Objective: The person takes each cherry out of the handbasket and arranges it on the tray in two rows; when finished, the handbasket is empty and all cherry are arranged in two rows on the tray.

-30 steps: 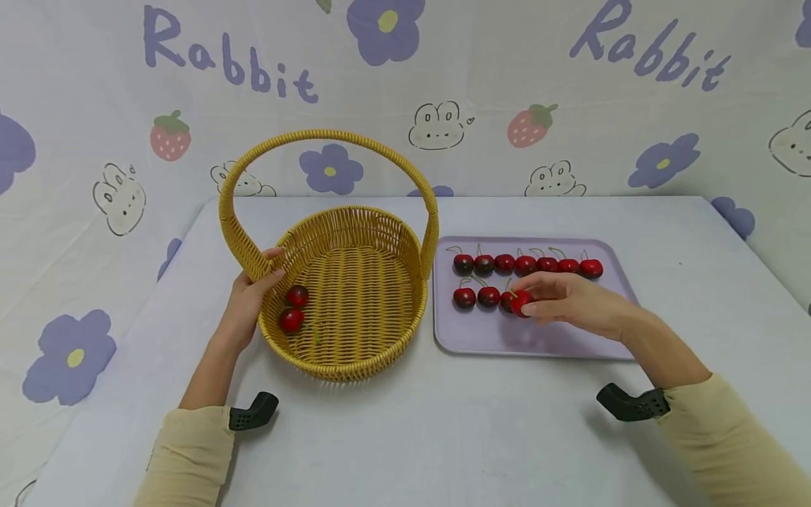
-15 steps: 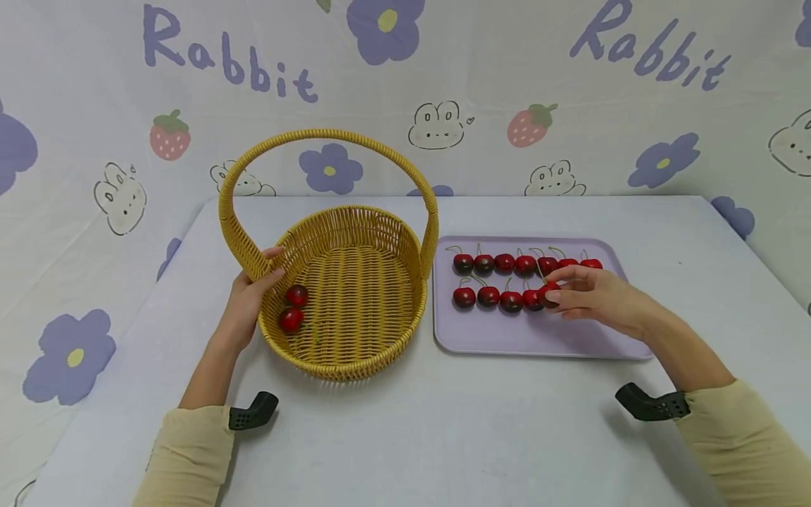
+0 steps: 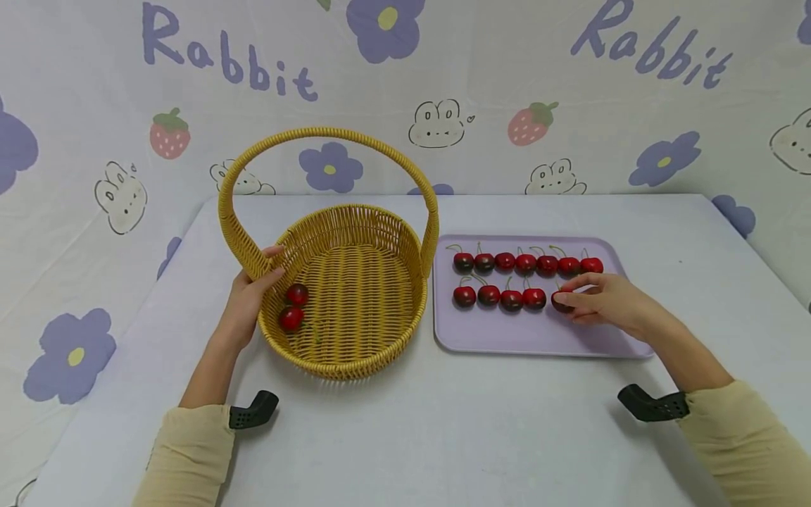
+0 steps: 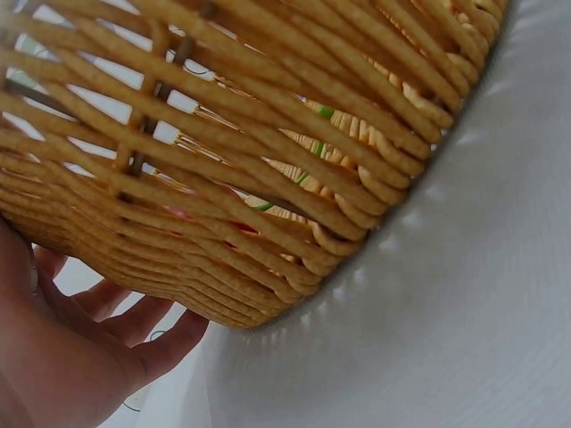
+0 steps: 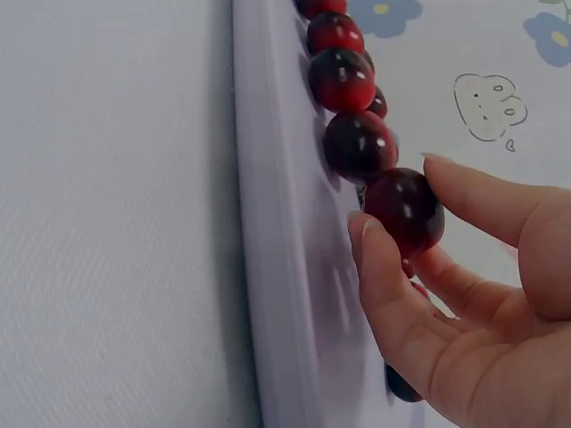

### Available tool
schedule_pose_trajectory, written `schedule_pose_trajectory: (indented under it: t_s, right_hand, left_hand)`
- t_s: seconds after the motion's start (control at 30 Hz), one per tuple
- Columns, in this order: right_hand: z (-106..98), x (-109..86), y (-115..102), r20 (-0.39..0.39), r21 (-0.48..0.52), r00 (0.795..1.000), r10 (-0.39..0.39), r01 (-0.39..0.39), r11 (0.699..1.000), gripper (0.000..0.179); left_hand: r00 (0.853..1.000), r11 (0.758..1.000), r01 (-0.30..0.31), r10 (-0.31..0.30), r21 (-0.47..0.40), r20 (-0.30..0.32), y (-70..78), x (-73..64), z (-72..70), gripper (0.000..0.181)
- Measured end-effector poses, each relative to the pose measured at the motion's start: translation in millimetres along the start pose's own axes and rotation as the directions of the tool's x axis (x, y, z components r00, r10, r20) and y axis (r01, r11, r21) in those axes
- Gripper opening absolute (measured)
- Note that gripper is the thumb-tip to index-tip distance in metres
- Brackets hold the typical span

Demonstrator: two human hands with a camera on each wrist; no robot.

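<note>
My right hand (image 3: 605, 301) pinches a dark red cherry (image 5: 404, 212) between thumb and fingers, at the right end of the front row on the lilac tray (image 3: 500, 341). In that row several cherries (image 3: 488, 296) stand side by side, stems up, with a small gap before the held one. A back row of cherries (image 3: 526, 265) lies behind them. My left hand (image 3: 248, 299) grips the left side of the yellow wicker basket (image 3: 342, 370) at the foot of its handle, thumb over the rim. In the left wrist view its fingers lie against the woven wall (image 4: 214, 214).
Two cherries (image 3: 291, 318) lie at the left inside the basket, with a bit of green stem beside them. The tall handle (image 3: 329, 132) arches over the basket. A white cloth covers the table (image 3: 443, 429), and a printed curtain (image 3: 475, 63) hangs behind.
My right hand has moved right along the front row. The cherry it held earlier now stands there, and it holds another at the row's end. The left hand has stayed on the basket.
</note>
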State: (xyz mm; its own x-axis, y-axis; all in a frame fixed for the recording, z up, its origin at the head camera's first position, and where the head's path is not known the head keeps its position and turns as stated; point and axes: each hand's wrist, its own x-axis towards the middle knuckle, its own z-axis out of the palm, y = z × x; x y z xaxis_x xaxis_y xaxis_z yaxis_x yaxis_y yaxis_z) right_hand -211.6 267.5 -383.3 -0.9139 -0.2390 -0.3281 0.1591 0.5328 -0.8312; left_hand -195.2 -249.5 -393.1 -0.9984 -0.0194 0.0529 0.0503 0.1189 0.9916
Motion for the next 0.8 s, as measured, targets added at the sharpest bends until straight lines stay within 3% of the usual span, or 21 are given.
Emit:
schedule_pose_trajectory:
  t_s: [0.4,0.8]
  right_hand:
    - [4.9,7.3,-2.7,-0.055,-0.037,0.998,0.038,-0.041,0.998,0.063]
    - [5.7,7.8,-6.2,-0.055,-0.027,0.998,0.012,-0.013,1.0,0.058]
  left_hand:
    - [1.0,1.0,-0.001,0.001,0.007,-0.002,-0.8,-0.1,0.1,0.045]
    - [1.0,1.0,-0.004,0.004,0.008,-0.001,-0.5,0.0,-0.3,0.045]
